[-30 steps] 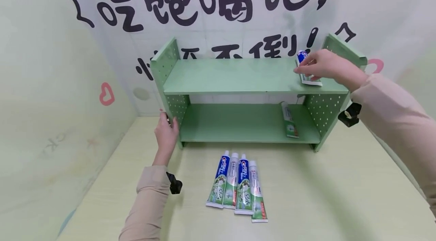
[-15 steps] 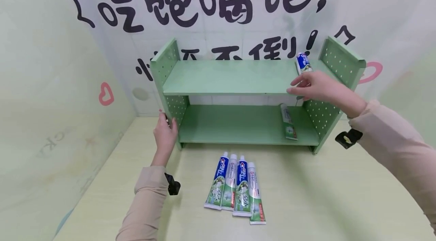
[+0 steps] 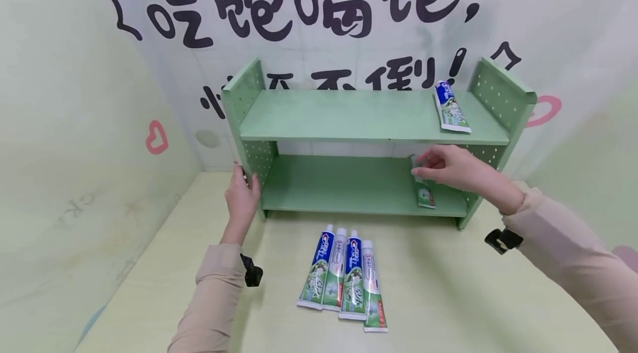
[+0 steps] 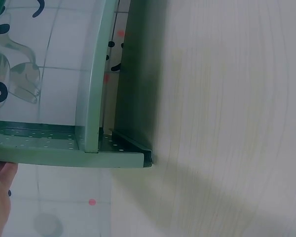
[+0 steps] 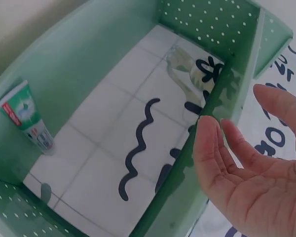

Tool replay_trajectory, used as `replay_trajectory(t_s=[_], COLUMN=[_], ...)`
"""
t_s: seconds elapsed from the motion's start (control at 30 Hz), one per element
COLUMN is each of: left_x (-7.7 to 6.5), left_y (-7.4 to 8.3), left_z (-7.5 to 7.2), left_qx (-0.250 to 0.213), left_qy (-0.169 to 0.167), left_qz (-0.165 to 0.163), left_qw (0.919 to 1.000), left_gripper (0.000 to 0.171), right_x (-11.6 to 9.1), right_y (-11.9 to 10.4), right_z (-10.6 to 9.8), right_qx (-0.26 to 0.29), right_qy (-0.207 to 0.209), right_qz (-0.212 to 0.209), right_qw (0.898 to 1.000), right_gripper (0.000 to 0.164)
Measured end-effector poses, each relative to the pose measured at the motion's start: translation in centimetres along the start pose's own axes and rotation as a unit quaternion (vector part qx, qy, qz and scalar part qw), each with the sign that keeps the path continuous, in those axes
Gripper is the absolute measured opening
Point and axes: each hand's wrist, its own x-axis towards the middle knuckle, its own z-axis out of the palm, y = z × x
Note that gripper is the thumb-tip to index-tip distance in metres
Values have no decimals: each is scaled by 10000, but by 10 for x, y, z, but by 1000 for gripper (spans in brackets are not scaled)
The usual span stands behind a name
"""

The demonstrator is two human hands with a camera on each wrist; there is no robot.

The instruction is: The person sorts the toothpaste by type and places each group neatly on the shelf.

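Lower now, our right hand (image 3: 451,170) has dropped from the upper shelf (image 3: 329,114) to before the lower tube (image 3: 425,198), fingers relaxed, holding nothing; the blue-topped tube (image 3: 452,109) lies above, four tubes (image 3: 335,275) on the table (image 3: 448,303). Our left hand (image 3: 241,198) grips the rack's side (image 3: 244,92); we do best keeping that steady and moving clear without nudging either shelved tube

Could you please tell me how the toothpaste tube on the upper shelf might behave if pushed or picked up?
The toothpaste tube would probably give when squeezed, as its body tapers to a thin, flat end. That wide end should also discourage rolling. Lying down on the upper shelf, it seems unlikely to tip.
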Motion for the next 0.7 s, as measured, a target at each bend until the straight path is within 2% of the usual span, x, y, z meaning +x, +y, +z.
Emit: replay_trajectory(t_s=[0.1,0.27,0.5,0.7], left_x=[2,3,2,2], left_y=[0,0,-1,-1], left_z=[-2,-2,-2,-1], left_qx=[-19,-22,-6,-12], left_qy=[-9,-28,79,50], left_qz=[-19,-34,26,69], left_qw=[10000,10000,10000,10000], left_gripper=[30,31,30,28], right_x=[2,8,11,13], right_y=[-1,0,6,13], right_z=[11,30,68,93], right_qx=[39,259,477,719], right_qy=[-35,-236,-434,-364], right_qz=[-143,-128,-225,-287], right_qw=[9999,9993,9977,9963], right_gripper=[40,41,41,39])
